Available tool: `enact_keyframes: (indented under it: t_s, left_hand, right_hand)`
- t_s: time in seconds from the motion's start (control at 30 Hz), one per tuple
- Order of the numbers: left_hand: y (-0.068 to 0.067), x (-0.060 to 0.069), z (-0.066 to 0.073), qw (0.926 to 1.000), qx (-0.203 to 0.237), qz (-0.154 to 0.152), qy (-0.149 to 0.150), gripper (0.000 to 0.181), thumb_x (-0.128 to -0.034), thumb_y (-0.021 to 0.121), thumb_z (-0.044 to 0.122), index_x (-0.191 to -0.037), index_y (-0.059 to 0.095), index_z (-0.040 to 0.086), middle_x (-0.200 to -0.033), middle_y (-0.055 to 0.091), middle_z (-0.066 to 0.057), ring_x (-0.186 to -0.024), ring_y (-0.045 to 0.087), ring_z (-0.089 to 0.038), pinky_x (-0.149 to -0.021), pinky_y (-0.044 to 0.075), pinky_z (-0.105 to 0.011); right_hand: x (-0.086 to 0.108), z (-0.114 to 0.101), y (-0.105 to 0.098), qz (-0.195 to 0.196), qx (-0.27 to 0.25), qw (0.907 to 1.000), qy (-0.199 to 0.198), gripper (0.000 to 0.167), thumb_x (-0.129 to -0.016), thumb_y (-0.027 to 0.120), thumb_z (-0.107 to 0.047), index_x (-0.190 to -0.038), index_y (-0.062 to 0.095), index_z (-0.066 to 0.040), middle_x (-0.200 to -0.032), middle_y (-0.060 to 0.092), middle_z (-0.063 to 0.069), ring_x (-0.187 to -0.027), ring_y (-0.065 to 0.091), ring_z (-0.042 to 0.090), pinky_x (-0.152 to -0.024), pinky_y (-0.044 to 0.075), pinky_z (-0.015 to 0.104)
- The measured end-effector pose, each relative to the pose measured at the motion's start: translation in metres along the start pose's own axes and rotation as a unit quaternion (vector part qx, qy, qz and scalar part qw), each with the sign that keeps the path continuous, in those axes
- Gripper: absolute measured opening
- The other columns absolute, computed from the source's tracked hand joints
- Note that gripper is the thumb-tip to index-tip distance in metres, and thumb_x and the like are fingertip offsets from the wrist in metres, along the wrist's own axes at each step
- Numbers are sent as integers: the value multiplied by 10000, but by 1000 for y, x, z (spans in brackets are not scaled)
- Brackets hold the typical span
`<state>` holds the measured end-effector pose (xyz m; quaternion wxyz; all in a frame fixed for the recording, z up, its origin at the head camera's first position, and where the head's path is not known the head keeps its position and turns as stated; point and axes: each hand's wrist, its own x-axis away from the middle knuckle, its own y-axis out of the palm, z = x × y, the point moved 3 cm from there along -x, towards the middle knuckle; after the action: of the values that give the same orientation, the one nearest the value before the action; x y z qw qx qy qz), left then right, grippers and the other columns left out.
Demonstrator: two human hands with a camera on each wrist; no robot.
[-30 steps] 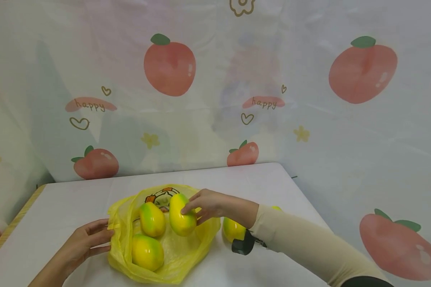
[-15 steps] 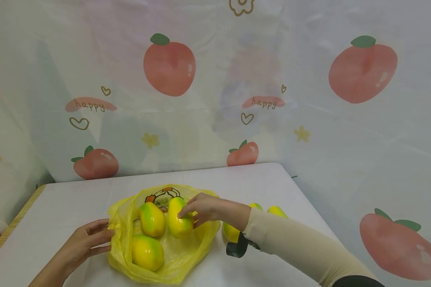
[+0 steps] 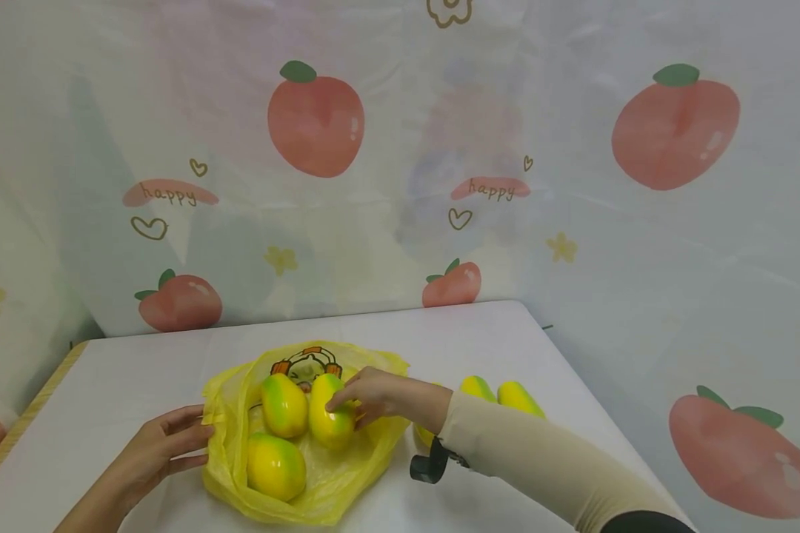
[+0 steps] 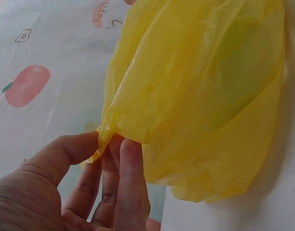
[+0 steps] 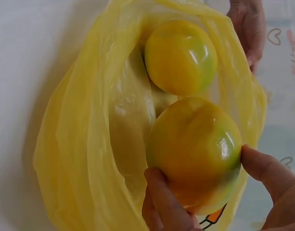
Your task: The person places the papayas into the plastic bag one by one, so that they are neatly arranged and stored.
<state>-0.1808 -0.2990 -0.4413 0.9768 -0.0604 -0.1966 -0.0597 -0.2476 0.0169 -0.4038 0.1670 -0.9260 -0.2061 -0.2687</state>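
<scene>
The left hand (image 3: 153,455) pinches the rim of a yellow plastic bag (image 3: 223,437) between thumb and fingers, a narrow grip that the left wrist view shows closely, with the thin film gathered at the fingertips. The right hand (image 3: 376,392) holds a yellow-green fruit (image 3: 325,428), thumb on one side and fingers on the other, the grip spread as wide as the fruit itself. That fruit is at the wide mouth of the bag, slightly tilted in the head view; whether it touches the bottom I cannot tell. Inside the bag, just to its left, sits an upper fruit (image 3: 284,406), and below that a lower fruit (image 3: 275,466) rests against the bag's left wall. A cartoon print (image 3: 307,367) shows on the bag's far side. On the white table (image 3: 173,370), right of the bag, lie two more fruits (image 3: 520,398) side by side, and another fruit (image 3: 423,435) is mostly hidden behind the right forearm, which wears a beige sleeve (image 3: 540,451). Behind the table hangs a pale backdrop (image 3: 373,222) printed with red fruits, hearts and the word "happy"
</scene>
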Motion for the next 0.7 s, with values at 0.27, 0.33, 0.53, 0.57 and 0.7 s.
enact_keyframes:
  t_s: [0.27,0.33,0.53,0.57,0.7]
  left_hand:
    - [1,0,2,10000,19,-12,-5,719,-948,667,250,-1480,308,-72,-1221,606,7,-979,655,-108,-865,597,-394]
    - [1,0,2,10000,27,-5,-9,714,-947,668,250,-1479,314,-71,-1223,607,8,-978,655,-108,-864,597,-395]
    - [1,-1,1,10000,61,-59,23,680,-953,661,246,-1470,344,-61,-1208,618,29,-977,658,-104,-863,598,-395]
    - [1,-1,1,9999,70,-70,27,678,-953,661,245,-1470,345,-60,-1201,620,34,-976,657,-103,-863,598,-394]
    - [1,-2,1,9999,102,-94,31,675,-953,662,239,-1469,346,-61,-1182,623,46,-973,657,-102,-863,598,-393]
  right_hand:
    - [-8,6,8,75,92,9999,-30,450,-800,793,-75,-1162,577,85,-1239,545,212,-1172,558,453,-873,572,526]
    - [-9,7,10,64,102,9999,-47,407,-799,795,-80,-1122,600,71,-1208,563,199,-1155,573,448,-863,579,518]
    - [-13,10,17,83,221,9997,-41,348,-800,798,-97,-1058,624,59,-1120,591,177,-1086,615,396,-861,582,502]
    - [-14,10,18,79,232,9997,-31,351,-800,798,-96,-1059,622,61,-1113,590,177,-1078,619,387,-865,580,501]
    - [-17,11,22,76,204,9998,-16,359,-794,798,-77,-1060,605,68,-1102,576,188,-1068,619,389,-868,575,511]
